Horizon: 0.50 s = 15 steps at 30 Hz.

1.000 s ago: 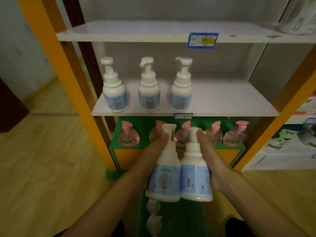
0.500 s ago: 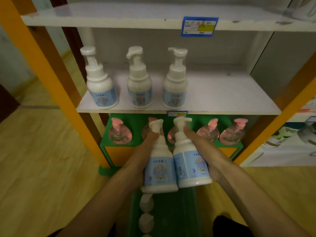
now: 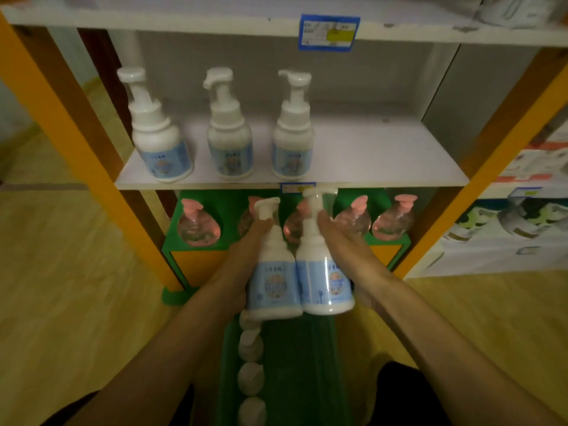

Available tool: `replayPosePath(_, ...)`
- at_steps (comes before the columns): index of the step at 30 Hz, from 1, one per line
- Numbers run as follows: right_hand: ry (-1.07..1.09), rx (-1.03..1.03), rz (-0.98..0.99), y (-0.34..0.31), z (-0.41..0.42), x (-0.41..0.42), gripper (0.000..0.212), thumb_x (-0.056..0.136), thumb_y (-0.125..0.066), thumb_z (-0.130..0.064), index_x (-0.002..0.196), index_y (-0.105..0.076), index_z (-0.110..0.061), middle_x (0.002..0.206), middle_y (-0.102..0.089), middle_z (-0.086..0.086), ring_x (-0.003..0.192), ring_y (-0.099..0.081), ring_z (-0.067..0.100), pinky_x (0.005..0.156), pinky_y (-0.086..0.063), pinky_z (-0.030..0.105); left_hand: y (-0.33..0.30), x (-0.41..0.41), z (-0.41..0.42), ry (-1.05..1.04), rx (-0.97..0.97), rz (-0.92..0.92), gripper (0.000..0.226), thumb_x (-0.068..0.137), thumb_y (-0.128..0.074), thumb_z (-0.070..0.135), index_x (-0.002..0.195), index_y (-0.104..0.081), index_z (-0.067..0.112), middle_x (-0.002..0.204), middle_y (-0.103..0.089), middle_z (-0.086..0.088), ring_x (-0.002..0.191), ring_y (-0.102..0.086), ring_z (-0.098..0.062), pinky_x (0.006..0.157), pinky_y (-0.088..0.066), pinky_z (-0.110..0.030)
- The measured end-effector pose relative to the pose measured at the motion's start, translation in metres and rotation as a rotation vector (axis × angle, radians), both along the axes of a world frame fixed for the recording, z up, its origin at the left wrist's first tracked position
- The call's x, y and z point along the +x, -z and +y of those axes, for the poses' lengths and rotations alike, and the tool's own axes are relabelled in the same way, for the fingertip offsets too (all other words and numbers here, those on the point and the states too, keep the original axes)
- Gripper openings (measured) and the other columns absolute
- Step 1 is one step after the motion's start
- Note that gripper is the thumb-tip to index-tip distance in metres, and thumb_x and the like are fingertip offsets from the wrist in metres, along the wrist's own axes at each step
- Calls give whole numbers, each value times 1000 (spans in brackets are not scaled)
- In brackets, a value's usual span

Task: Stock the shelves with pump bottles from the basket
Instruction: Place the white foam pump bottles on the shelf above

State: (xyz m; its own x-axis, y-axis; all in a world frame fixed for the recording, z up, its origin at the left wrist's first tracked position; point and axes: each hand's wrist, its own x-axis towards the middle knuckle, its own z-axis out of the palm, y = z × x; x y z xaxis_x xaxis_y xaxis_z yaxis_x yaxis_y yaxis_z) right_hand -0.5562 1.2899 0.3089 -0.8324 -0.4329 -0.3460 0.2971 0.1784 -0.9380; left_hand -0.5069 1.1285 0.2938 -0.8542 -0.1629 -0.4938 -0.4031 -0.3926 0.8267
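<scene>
Since a moment ago, our two bottles have come up higher and closer to the shelf, and their pump tops now almost reach its front edge. The bottle on the right has also turned, so we see more of its blue label.

Our left hand [image 3: 246,253] holds one white plastic pump bottle with a blue label [image 3: 273,278]. Our right hand [image 3: 344,241] holds a second white pump bottle with a blue label [image 3: 325,272]. The fingers [image 3: 261,227] of each hand are curled round the neck of its bottle, just under the pump. The two bottles touch side by side in the air, above the green plastic basket [image 3: 295,364]. More white bottles [image 3: 250,345] lie in a row in the basket.

We think we are in the carrying step: the bottles are out of the basket but not yet on the shelf.

On the white middle shelf board [image 3: 384,161] three white pump bottles [image 3: 229,130] already stand in a row on the left. The right part of the board is bare. Below it stand round clear bottles with pink pumps [image 3: 196,226].

Next we should lift both bottles over the shelf edge and stand them upright to the right of the third bottle. We must move them apart a little and take care not to knock the ones standing there.
</scene>
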Motion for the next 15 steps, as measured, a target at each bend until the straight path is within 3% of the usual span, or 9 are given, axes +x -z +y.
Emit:
replayPosePath(2, 57, -16, 16, -3, -1, -3, 66, 70, -61, -65, 118, -53, -20, 100, -72, 10, 86, -73, 23, 82, -57, 45, 3, -8, -1, -38, 23, 38, 28, 88, -55, 48, 94, -59, 21, 69, -73, -4, 61, -70, -17, 59, -53, -30)
replayPosePath(4, 158, -18, 56, -2, -2, -1, 74, 61, -68, -65, 116, -52, -18, 98, -73, 9, 84, -73, 23, 82, -57, 47, 6, -11, -1, -75, 59, 58, 30, 85, -60, 47, 97, -62, 20, 77, -72, -6, 63, -71, -18, 63, -53, -31)
replayPosePath(9, 488, -162, 230, -20, 6, -19, 37, 84, -64, -44, 102, -54, -14, 87, -68, 5, 75, -70, 14, 67, -56, 33, 11, -14, -2, -164, 103, 15, 50, 73, -70, 56, 107, -64, 20, 92, -71, -6, 88, -69, -27, 91, -53, -50)
replayPosePath(13, 481, -154, 348, -42, 13, -56, 32, 92, -56, -39, 114, -55, -17, 106, -66, 10, 99, -66, 25, 83, -56, 41, 8, -18, -1, -199, 120, 50, 64, 73, -71, 54, 126, -54, 23, 109, -69, -8, 94, -70, -29, 89, -53, -52)
replayPosePath(15, 471, -161, 384, -52, 13, -75, 33, 93, -55, -37, 119, -52, -17, 111, -64, 9, 103, -64, 24, 84, -54, 38, 8, -20, -2, -214, 133, 51, 60, 77, -69, 50, 129, -51, 24, 113, -68, -8, 95, -69, -28, 86, -55, -49)
